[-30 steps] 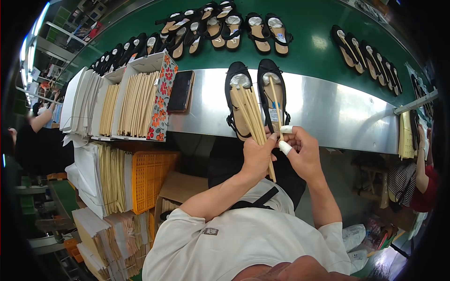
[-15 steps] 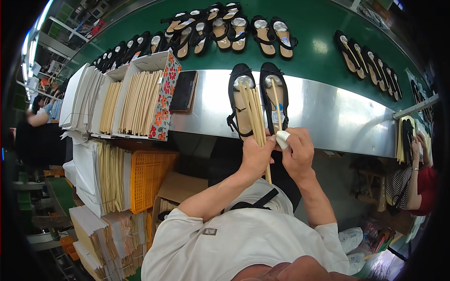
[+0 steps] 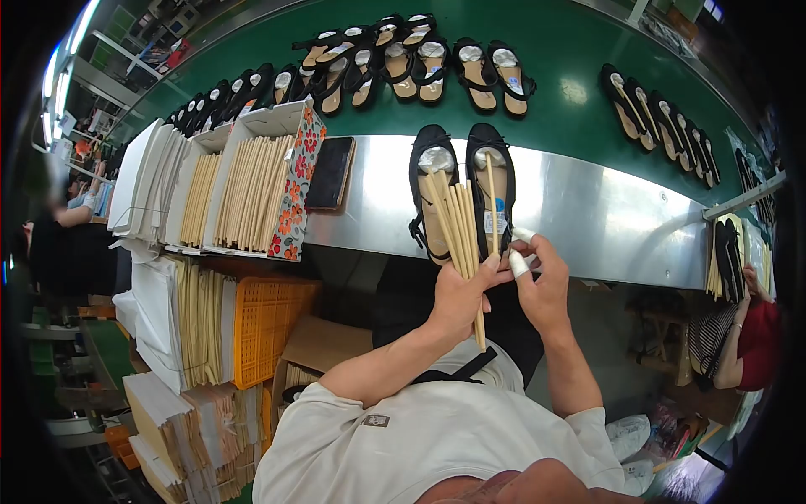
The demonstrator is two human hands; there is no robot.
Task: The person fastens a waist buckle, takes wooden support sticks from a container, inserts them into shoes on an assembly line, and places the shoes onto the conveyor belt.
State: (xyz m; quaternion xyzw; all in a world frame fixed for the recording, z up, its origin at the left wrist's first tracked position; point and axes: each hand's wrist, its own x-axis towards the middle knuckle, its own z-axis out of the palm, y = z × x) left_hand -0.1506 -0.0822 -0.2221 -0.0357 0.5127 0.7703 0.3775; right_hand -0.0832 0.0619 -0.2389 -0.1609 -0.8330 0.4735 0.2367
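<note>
My left hand [image 3: 460,296] is closed round a bundle of thin pale wooden sticks [image 3: 457,223], whose upper ends lie over a black sandal [image 3: 419,160] with white paper in its toe. Beside it is a second black sandal [image 3: 503,181], with a single wooden stick [image 3: 493,197] lying along its insole from the toe paper to the heel. My right hand [image 3: 542,281], with white coverings on two fingertips, is at this sandal's heel. Its fingers are curled together there, close to my left fingertips; what they pinch is hidden.
More black sandals [image 3: 431,71] stand in rows on the green surface [image 3: 562,50] beyond the metal ledge [image 3: 604,210]. At left are a flowered box [image 3: 299,193] of sticks, a dark phone-like slab [image 3: 330,172] and an orange crate [image 3: 269,328]. Another person [image 3: 760,336] works at far right.
My right hand has drawn slightly away from the stick's lower end, and its fingers have spread a little around the heel. The view has shifted; the bundle stays in my left hand.
</note>
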